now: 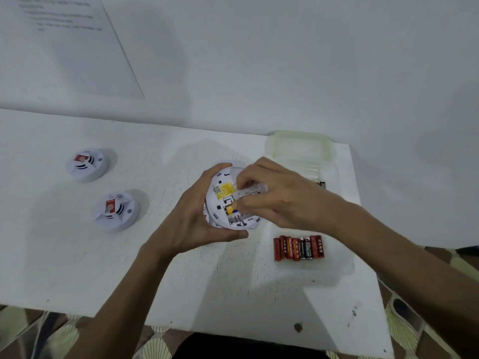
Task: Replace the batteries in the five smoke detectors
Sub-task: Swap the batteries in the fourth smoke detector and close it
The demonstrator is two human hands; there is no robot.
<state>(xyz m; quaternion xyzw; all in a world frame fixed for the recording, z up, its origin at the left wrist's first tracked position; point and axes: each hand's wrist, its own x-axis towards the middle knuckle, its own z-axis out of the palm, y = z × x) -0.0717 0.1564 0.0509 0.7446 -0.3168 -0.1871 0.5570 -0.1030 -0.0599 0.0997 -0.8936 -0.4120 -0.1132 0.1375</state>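
A person's left hand (191, 216) grips an opened smoke detector (228, 200) mid-counter while the right hand (272, 195) pinches a battery (250, 190) at its compartment; two detectors (86, 164) near the left edge look untouched.

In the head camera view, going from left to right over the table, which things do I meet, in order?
Far detector → near detector → left hand → open detector it holds → right hand → row of batteries. The clear box overlaps these, so I leave it out.
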